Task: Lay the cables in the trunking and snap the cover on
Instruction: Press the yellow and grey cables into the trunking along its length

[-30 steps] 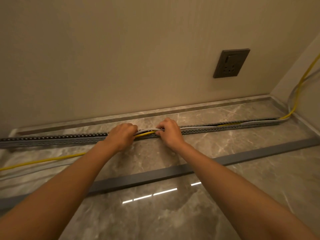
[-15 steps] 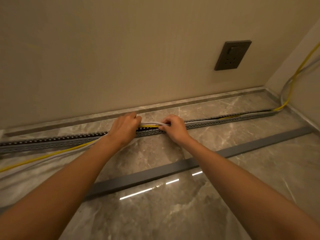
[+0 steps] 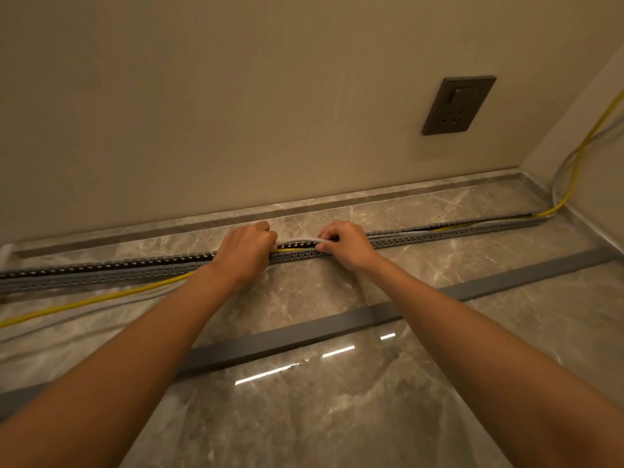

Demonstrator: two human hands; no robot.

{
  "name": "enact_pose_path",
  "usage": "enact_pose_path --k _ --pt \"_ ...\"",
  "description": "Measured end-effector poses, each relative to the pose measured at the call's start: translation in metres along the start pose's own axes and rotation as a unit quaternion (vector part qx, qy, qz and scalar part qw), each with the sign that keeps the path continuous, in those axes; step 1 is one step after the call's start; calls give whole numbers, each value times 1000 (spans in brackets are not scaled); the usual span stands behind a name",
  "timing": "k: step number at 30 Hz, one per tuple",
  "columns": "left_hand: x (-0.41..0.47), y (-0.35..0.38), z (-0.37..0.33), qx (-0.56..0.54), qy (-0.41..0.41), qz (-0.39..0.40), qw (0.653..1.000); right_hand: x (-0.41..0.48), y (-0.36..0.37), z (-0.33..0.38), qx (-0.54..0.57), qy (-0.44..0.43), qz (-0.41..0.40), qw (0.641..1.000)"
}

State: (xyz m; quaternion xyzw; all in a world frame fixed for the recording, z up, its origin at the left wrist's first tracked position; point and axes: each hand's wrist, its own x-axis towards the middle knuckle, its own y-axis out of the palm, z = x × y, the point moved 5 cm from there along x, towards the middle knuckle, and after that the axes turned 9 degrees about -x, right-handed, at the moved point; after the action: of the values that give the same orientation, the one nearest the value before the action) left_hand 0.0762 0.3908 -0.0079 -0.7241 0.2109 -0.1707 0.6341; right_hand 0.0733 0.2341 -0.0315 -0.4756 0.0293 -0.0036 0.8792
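A long grey slotted trunking (image 3: pixel 101 270) lies on the marble floor along the wall, its top uncovered. My left hand (image 3: pixel 246 253) and my right hand (image 3: pixel 346 244) sit close together over its middle, both gripping the cables. Between them a white cable (image 3: pixel 297 240) arches a little above the channel, and a yellow cable (image 3: pixel 290 250) lies lower inside it. To the right both cables run inside the trunking. Left of my left hand the yellow cable (image 3: pixel 101 298) and the white one lie outside on the floor. The grey cover strip (image 3: pixel 304 336) lies loose nearer to me.
A dark wall socket (image 3: pixel 457 104) sits on the beige wall at upper right. In the right corner the cables (image 3: pixel 570 184) climb the side wall. A stone skirting (image 3: pixel 169 228) runs behind the trunking. The glossy floor (image 3: pixel 320 417) reflects ceiling lights.
My hands have shifted slightly and the white cable now bows up between them. The yellow cable at left has come closer to the trunking. The head view has tilted a little.
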Motion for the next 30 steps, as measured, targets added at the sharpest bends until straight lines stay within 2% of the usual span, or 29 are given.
enact_pose_path --k 4,10,14,21,25,30 --pt "2 0 -7 -13 -41 6 999 -1 2 -3 12 -10 -3 1000" --pt "10 -2 -9 42 -51 21 998 -8 -5 -3 57 -41 -23 997" --pt "11 -2 -14 46 -35 21 998 -10 -4 -5 107 -26 -44 993" --pt "11 6 -37 -11 -7 7 1000 -8 -5 -9 138 4 -52 989" --pt "14 2 -46 11 34 -28 999 -11 -7 -8 68 -37 -61 995" --pt "17 6 -54 62 16 18 998 -21 -7 -9 -75 -122 -80 986"
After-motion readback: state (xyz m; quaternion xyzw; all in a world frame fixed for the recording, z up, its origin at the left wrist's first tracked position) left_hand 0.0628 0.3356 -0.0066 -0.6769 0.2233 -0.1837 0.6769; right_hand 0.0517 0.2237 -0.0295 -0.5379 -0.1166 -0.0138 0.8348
